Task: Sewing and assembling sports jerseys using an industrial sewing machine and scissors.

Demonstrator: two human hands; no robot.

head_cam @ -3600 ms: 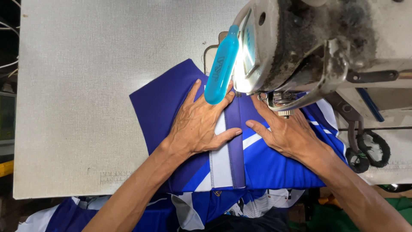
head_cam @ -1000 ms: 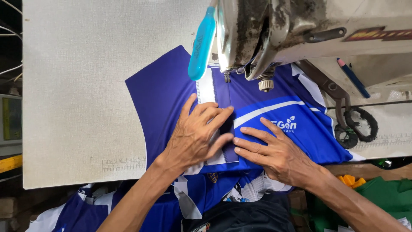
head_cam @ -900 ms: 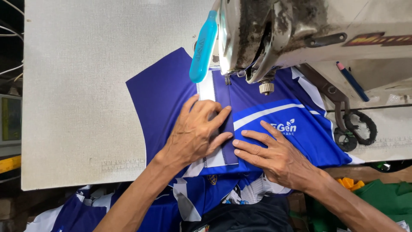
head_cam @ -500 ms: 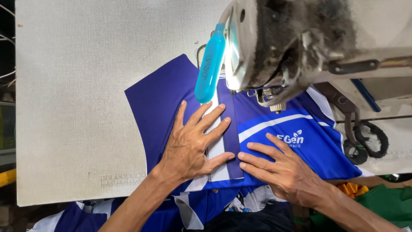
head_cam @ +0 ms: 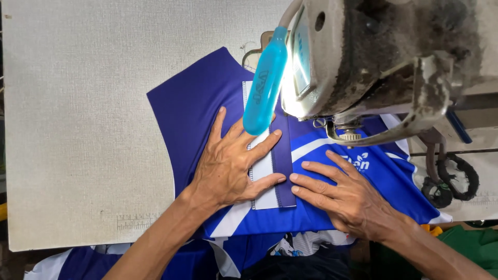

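A blue and white shirt is spread flat on the pale table, under the head of a sewing machine. Both hands are laid open, nothing clenched: the left hand is pressed palm-down on the white strip, the right hand just beside the dark strip. The cloth is judged light, soft and slippery; it is best held by flat pressure near the seam, which lies between the fingertips.
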